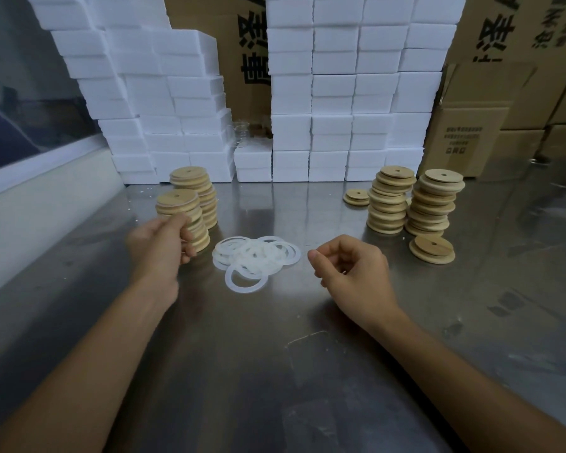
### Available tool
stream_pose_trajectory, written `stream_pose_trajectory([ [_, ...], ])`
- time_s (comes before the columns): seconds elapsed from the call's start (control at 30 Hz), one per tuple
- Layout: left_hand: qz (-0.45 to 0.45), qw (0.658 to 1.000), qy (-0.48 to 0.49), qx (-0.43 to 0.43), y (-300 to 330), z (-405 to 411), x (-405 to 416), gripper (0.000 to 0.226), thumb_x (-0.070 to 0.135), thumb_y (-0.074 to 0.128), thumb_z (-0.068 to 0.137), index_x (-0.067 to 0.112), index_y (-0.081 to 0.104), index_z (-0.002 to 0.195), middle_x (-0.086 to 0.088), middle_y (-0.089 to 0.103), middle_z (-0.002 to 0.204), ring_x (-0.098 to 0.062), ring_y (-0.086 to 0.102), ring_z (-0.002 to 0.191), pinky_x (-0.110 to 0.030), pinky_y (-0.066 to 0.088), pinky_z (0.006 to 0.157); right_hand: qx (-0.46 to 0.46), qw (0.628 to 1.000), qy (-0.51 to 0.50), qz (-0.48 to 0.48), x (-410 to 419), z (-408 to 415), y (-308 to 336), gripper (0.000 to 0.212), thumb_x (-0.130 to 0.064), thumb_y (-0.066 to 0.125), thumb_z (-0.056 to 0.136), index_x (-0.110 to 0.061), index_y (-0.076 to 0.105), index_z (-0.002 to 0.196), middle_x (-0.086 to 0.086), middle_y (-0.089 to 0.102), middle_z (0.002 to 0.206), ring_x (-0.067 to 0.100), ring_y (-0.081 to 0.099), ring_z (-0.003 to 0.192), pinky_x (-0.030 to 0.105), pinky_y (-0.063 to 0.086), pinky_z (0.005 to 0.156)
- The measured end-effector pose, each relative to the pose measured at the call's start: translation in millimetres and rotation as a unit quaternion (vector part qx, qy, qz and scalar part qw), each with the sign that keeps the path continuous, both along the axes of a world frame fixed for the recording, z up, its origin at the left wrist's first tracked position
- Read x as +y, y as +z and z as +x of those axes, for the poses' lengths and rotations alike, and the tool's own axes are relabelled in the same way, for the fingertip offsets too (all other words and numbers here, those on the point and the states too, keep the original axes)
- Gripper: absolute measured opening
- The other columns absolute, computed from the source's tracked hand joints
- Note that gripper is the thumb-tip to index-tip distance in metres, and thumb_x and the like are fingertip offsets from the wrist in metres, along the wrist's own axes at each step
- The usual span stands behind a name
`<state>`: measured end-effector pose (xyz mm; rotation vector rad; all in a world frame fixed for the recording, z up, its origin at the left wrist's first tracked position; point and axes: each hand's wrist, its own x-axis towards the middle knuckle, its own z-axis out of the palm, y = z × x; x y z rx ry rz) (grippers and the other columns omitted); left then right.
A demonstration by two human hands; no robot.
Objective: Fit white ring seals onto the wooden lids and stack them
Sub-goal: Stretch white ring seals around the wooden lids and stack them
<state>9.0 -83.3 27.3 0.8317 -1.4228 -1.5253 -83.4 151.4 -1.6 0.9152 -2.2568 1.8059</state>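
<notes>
Window: pane and pale sill [46,178] run along the far left, at about 9 o'clock from the rings.
Left hand [159,243]: at 9 o'clock from the rings, blurred, fingers curled against the side of the near left stack; whether they actually grip a lid, I cannot tell.
Near left stack [182,217]: wooden lids with centre holes, just beside the rings at 10 o'clock.
Far left stack [196,194]: taller, right behind the near one, touching or nearly so.
Foam blocks [334,103]: white wall of them at 12 o'clock, across the back of the table.
Rings [255,258]: loose white heap in the middle of the steel table [275,371], one ring lying flat at the heap's 6 o'clock edge.
Right hand [350,266]: at 3 o'clock from the rings, near them but apart, fingers loosely curled, holding nothing I can see.
Small pile [356,196]: two or so lids at 1 o'clock.
Right stacks [412,199]: two tall leaning columns at 2 o'clock, side by side.
Loose lids [432,250]: a couple lying in front of the right stacks.
Cartons [490,125]: brown boxes at far right, behind the stacks.
</notes>
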Motion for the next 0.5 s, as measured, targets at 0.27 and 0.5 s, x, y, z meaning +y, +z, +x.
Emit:
stream_pose_trajectory([
  [0.27, -0.38, 0.909, -0.094, -0.145, -25.6, -3.8, 48.4, 0.012, 0.016, 0.073, 0.083, 0.02, 0.072, 0.071, 0.009, 0.066, 0.06, -0.01, 0.062, 0.056, -0.029, 0.052, 0.055, 0.113, 0.974, -0.149, 0.127, 23.9, -25.3, 5.8, 0.008, -0.026, 0.067, 0.089, -0.019, 0.068, 0.093, -0.007, 0.068, 0.092, 0.01, 0.06, 0.09, 0.037, 0.052, 0.084],
  [0.5, -0.511, 0.821, -0.153, -0.204, -30.7, 1.6, 55.7, 0.024, 0.029, 0.085, 0.073, 0.016, 0.074, 0.09, 0.003, 0.063, 0.08, -0.009, 0.053, 0.069, -0.019, 0.042, 0.064, -0.015, 0.88, -0.266, 0.392, 45.5, -52.3, 4.4, 0.059, -0.049, 0.055, 0.087, -0.023, 0.041, 0.138, 0.014, 0.031, 0.151, 0.037, 0.012, 0.146, 0.057, 0.016, 0.113],
])
